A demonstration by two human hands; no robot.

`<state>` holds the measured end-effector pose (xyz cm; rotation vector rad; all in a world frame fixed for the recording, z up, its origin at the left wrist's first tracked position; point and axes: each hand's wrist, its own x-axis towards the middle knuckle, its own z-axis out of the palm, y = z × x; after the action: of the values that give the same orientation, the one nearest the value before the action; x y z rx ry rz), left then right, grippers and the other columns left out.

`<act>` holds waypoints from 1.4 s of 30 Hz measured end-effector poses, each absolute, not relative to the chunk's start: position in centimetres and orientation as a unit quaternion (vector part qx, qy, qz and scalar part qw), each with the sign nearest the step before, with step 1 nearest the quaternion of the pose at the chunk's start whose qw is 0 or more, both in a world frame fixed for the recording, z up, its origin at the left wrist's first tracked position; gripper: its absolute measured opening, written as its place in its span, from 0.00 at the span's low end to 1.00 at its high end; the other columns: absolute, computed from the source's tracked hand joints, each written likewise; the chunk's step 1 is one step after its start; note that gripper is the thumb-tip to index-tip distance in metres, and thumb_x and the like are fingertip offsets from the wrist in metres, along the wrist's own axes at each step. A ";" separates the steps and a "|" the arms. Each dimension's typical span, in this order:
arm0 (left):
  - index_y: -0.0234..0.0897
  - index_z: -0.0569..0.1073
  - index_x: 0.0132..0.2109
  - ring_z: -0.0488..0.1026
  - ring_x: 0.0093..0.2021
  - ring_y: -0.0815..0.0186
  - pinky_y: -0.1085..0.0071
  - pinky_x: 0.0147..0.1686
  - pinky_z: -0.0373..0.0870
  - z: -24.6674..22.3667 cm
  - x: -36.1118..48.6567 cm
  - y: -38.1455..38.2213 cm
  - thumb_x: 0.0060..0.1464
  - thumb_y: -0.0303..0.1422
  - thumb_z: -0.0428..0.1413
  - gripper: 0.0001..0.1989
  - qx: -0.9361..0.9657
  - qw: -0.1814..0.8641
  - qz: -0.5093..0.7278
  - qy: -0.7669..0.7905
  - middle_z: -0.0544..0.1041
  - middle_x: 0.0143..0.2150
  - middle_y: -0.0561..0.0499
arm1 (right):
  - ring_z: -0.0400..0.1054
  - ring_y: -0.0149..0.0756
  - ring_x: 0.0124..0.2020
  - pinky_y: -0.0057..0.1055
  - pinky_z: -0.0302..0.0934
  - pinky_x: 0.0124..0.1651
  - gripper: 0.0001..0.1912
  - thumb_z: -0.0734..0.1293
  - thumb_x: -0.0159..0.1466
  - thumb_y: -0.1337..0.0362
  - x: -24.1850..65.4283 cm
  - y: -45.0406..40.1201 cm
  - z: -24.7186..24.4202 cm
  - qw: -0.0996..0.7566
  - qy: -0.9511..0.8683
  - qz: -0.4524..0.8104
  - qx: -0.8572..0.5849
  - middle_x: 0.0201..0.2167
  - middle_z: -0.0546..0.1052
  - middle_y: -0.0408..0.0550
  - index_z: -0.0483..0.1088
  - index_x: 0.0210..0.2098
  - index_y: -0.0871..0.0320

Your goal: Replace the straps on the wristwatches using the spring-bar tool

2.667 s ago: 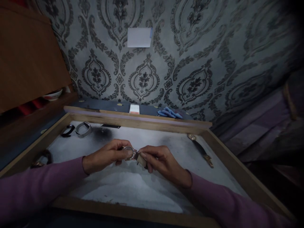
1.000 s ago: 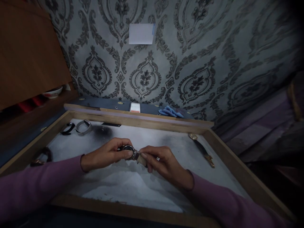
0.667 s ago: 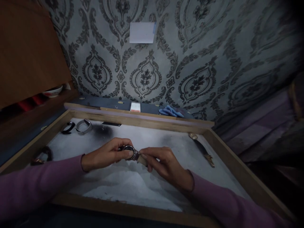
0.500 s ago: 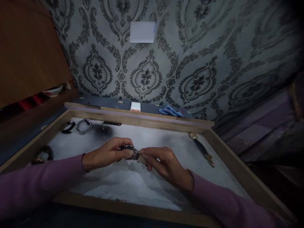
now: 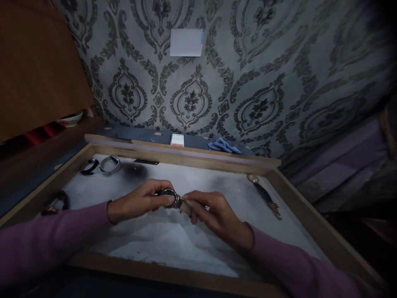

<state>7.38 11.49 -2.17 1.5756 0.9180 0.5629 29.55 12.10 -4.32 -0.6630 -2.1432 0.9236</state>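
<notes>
Above the middle of a shallow wooden tray with a white base, my left hand (image 5: 145, 200) grips a wristwatch (image 5: 168, 192) by its round case, the thumb lying across the dial. My right hand (image 5: 214, 211) is closed on the watch's strap (image 5: 186, 207), thumb and forefinger pinching close to where it joins the case. Whether a small pin or tool is also between those fingers I cannot make out. Part of the strap is hidden behind the right fingers.
The tray's wooden rim (image 5: 173, 271) surrounds the work. Inside lie a grey-strapped watch (image 5: 109, 166), a black-strapped watch (image 5: 89, 166), a dark watch (image 5: 56, 203), a gold watch with black strap (image 5: 263, 192) and a flat black strip (image 5: 146, 162). Behind sit a blue cloth (image 5: 223, 145) and a small box (image 5: 177, 140).
Almost nothing differs. Both hands keep their hold on the watch, and the right fingers have shifted only very slightly at the strap.
</notes>
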 end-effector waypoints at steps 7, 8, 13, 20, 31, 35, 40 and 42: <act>0.33 0.69 0.36 0.54 0.24 0.72 0.74 0.23 0.51 -2.2 7.3 11.5 0.57 0.43 0.53 0.16 0.674 0.584 0.240 0.383 0.60 0.24 0.57 | 0.69 0.28 0.19 0.24 0.61 0.25 0.12 0.60 0.69 0.66 29.4 12.1 -4.4 0.345 -0.822 0.370 -0.261 0.17 0.74 0.43 0.75 0.42 0.63; 0.33 0.69 0.36 0.55 0.24 0.72 0.74 0.24 0.51 -2.2 7.3 11.5 0.57 0.43 0.53 0.16 0.674 0.584 0.241 0.382 0.60 0.24 0.57 | 0.69 0.28 0.19 0.24 0.61 0.25 0.13 0.60 0.69 0.66 29.4 12.1 -4.3 0.345 -0.821 0.371 -0.262 0.17 0.74 0.43 0.75 0.42 0.63; 0.33 0.69 0.35 0.55 0.25 0.72 0.74 0.24 0.52 -2.1 7.4 11.6 0.57 0.42 0.53 0.15 0.674 0.582 0.250 0.381 0.62 0.26 0.56 | 0.69 0.28 0.19 0.24 0.61 0.25 0.13 0.60 0.69 0.66 29.3 12.1 -4.1 0.349 -0.822 0.364 -0.265 0.18 0.74 0.43 0.75 0.41 0.62; 0.32 0.69 0.35 0.55 0.24 0.73 0.74 0.24 0.52 -2.3 7.1 11.6 0.57 0.42 0.53 0.14 0.673 0.584 0.259 0.373 0.62 0.25 0.57 | 0.69 0.28 0.20 0.25 0.61 0.26 0.12 0.60 0.69 0.67 29.5 12.0 -4.1 0.357 -0.821 0.360 -0.262 0.17 0.75 0.42 0.75 0.41 0.61; 0.33 0.70 0.35 0.55 0.24 0.73 0.74 0.24 0.51 -2.2 7.2 11.7 0.58 0.41 0.53 0.14 0.674 0.582 0.254 0.377 0.60 0.23 0.58 | 0.70 0.28 0.19 0.25 0.63 0.26 0.11 0.61 0.68 0.68 29.3 12.2 -4.3 0.366 -0.817 0.363 -0.258 0.17 0.74 0.42 0.76 0.41 0.62; 0.33 0.70 0.35 0.55 0.24 0.72 0.74 0.23 0.51 -2.1 7.2 11.6 0.58 0.42 0.53 0.14 0.674 0.582 0.253 0.379 0.60 0.23 0.58 | 0.70 0.28 0.19 0.25 0.63 0.27 0.11 0.60 0.69 0.68 29.3 12.1 -4.3 0.372 -0.817 0.361 -0.252 0.17 0.74 0.42 0.75 0.41 0.61; 0.32 0.70 0.36 0.56 0.25 0.73 0.74 0.24 0.52 -2.1 7.2 11.7 0.58 0.41 0.53 0.14 0.673 0.585 0.257 0.372 0.62 0.25 0.57 | 0.70 0.28 0.20 0.25 0.63 0.27 0.11 0.60 0.69 0.66 29.4 12.1 -4.3 0.363 -0.815 0.363 -0.269 0.18 0.74 0.42 0.75 0.40 0.61; 0.32 0.70 0.36 0.55 0.25 0.73 0.74 0.24 0.52 -2.2 7.2 11.7 0.58 0.41 0.53 0.14 0.672 0.587 0.256 0.372 0.61 0.25 0.57 | 0.69 0.28 0.20 0.26 0.62 0.27 0.11 0.60 0.69 0.66 29.4 12.1 -4.4 0.364 -0.816 0.360 -0.269 0.18 0.74 0.42 0.75 0.40 0.61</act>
<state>7.20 11.71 -2.16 1.5662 0.8682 0.5963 29.42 12.10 -4.35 -0.6909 -2.0993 0.9268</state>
